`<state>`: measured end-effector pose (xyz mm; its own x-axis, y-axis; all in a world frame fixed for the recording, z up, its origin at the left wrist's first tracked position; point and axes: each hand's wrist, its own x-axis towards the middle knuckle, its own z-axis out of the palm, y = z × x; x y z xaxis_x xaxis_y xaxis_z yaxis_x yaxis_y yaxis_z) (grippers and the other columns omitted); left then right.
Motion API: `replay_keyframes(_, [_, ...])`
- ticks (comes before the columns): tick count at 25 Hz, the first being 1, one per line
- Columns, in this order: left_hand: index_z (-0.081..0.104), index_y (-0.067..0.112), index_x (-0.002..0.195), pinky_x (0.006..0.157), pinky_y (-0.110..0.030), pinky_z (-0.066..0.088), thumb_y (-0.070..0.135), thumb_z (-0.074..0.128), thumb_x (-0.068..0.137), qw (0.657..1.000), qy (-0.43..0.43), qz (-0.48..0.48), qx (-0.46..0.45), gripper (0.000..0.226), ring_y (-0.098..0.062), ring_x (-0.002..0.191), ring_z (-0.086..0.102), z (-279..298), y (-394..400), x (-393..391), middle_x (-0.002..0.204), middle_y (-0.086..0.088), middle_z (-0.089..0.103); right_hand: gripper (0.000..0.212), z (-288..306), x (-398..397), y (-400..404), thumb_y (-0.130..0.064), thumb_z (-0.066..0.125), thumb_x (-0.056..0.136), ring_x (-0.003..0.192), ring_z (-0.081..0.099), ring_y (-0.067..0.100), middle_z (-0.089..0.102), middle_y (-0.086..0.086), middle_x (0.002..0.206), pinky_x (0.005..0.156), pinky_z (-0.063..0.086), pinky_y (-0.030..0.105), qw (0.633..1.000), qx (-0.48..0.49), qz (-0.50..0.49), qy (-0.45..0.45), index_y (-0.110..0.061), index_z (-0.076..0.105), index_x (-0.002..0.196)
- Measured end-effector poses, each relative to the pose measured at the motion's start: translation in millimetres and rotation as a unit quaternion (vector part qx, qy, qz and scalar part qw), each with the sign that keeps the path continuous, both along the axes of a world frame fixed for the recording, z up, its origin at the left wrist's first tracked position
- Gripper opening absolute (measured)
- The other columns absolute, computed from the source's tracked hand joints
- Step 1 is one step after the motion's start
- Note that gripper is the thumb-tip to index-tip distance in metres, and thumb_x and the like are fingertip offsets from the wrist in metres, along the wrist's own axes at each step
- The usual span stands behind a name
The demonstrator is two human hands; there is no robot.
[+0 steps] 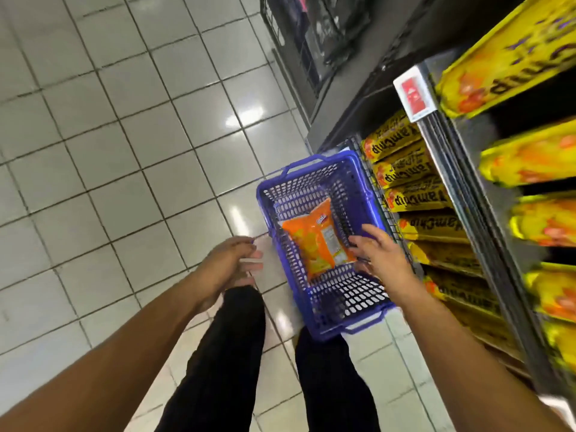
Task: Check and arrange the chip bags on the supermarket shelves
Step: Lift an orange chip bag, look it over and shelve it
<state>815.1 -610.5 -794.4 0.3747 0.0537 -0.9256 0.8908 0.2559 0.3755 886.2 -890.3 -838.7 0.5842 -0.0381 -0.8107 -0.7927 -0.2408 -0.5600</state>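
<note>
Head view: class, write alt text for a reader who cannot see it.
A person's right hand reaches over an orange chip bag lying in a blue basket on the tiled floor. The left hand hangs open beside it; shelves of yellow chip bags stand at right.

A blue plastic basket (324,244) is sitting on the floor just right of centre, its perforated walls and two handles being shown from above. Pale square floor tiles (124,151) with dark grout are filling the nine o'clock side, ceiling light being reflected in them. Black trousers (237,353) are being seen at six o'clock. A red-and-white price tag (413,95) is hanging at two o'clock.
</note>
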Motion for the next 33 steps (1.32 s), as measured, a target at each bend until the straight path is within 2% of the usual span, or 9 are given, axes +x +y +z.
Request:
replay_keyframes(3, [0.060, 0.010, 0.114, 0.080, -0.038, 0.056, 0.014, 0.049, 0.099, 1.000, -0.021, 0.012, 0.006, 0.018, -0.029, 0.095, 0.069, 74, 32, -35, 0.116, -0.018, 0.069, 0.022, 76, -15, 24, -0.013, 0.056, 0.101, 0.096, 0.064, 0.025, 0.068, 0.011, 0.108, 0.052, 0.051, 0.019, 1.000, 0.005, -0.024, -0.009, -0.018, 0.055, 0.123])
replay_keyframes(7, [0.057, 0.008, 0.122, 0.088, -0.043, 0.054, 0.018, 0.049, 0.101, 0.992, -0.082, 0.093, 0.034, 0.025, -0.031, 0.104, 0.067, 164, 82, -113, 0.120, -0.018, 0.068, 0.006, 169, -47, 50, -0.022, 0.057, 0.101, 0.083, 0.068, 0.016, 0.072, 0.005, 0.103, 0.068, 0.051, 0.031, 0.999, 0.041, -0.005, -0.027, -0.025, 0.061, 0.102])
replay_keyframes(12, [0.051, 0.016, 0.136, 0.101, -0.047, 0.048, 0.019, 0.053, 0.099, 0.941, -0.179, 0.282, 0.050, 0.037, -0.025, 0.117, 0.063, 236, 92, -236, 0.127, -0.007, 0.066, 0.030, 252, -98, 79, -0.017, 0.058, 0.100, 0.104, 0.066, 0.013, 0.069, 0.001, 0.112, 0.082, 0.055, 0.031, 0.984, 0.122, 0.102, -0.083, -0.019, 0.058, 0.130])
replay_keyframes(15, [0.049, 0.017, 0.138, 0.100, -0.045, 0.048, 0.017, 0.052, 0.098, 0.897, -0.228, 0.373, 0.061, 0.040, -0.024, 0.119, 0.062, 275, 79, -314, 0.130, -0.005, 0.064, 0.038, 303, -140, 115, -0.006, 0.055, 0.100, 0.104, 0.065, 0.011, 0.069, -0.005, 0.113, 0.078, 0.059, 0.025, 0.959, 0.164, 0.196, -0.119, -0.012, 0.054, 0.137])
replay_keyframes(18, [0.053, 0.020, 0.133, 0.100, -0.045, 0.048, 0.017, 0.053, 0.097, 0.860, -0.257, 0.433, 0.086, 0.035, -0.023, 0.117, 0.064, 304, 76, -385, 0.128, -0.004, 0.066, 0.040, 342, -178, 162, -0.003, 0.054, 0.099, 0.116, 0.064, 0.017, 0.067, 0.001, 0.129, 0.086, 0.057, 0.027, 0.928, 0.203, 0.281, -0.137, -0.016, 0.053, 0.137])
replay_keyframes(21, [0.055, 0.020, 0.127, 0.098, -0.045, 0.048, 0.013, 0.050, 0.099, 0.808, -0.280, 0.503, 0.126, 0.029, -0.024, 0.118, 0.064, 343, 97, -458, 0.128, -0.004, 0.067, 0.041, 387, -223, 234, -0.006, 0.057, 0.098, 0.119, 0.065, 0.017, 0.067, 0.003, 0.132, 0.088, 0.057, 0.031, 0.883, 0.260, 0.361, -0.151, -0.020, 0.055, 0.136])
replay_keyframes(26, [0.052, 0.018, 0.131, 0.097, -0.043, 0.049, 0.007, 0.044, 0.100, 0.695, -0.340, 0.584, 0.247, 0.033, -0.024, 0.116, 0.065, 432, 172, -598, 0.130, -0.004, 0.065, 0.043, 476, -342, 398, -0.010, 0.064, 0.092, 0.120, 0.065, 0.014, 0.068, 0.001, 0.131, 0.094, 0.057, 0.033, 0.770, 0.378, 0.488, -0.164, -0.024, 0.056, 0.131])
replay_keyframes(29, [0.053, 0.020, 0.126, 0.098, -0.048, 0.050, 0.002, 0.042, 0.097, 0.605, -0.384, 0.624, 0.312, 0.035, -0.026, 0.120, 0.062, 492, 213, -699, 0.134, -0.007, 0.062, 0.040, 537, -452, 495, -0.005, 0.063, 0.092, 0.122, 0.064, 0.016, 0.066, -0.001, 0.134, 0.089, 0.057, 0.034, 0.698, 0.446, 0.540, -0.150, -0.029, 0.061, 0.123])
replay_keyframes(33, [0.051, 0.025, 0.131, 0.087, -0.048, 0.057, -0.001, 0.039, 0.095, 0.499, -0.404, 0.661, 0.389, 0.045, -0.022, 0.116, 0.065, 567, 244, -839, 0.133, -0.004, 0.063, 0.059, 616, -613, 582, -0.009, 0.068, 0.075, 0.122, 0.064, 0.023, 0.065, 0.001, 0.132, 0.084, 0.061, 0.036, 0.592, 0.541, 0.592, -0.079, -0.022, 0.056, 0.131])
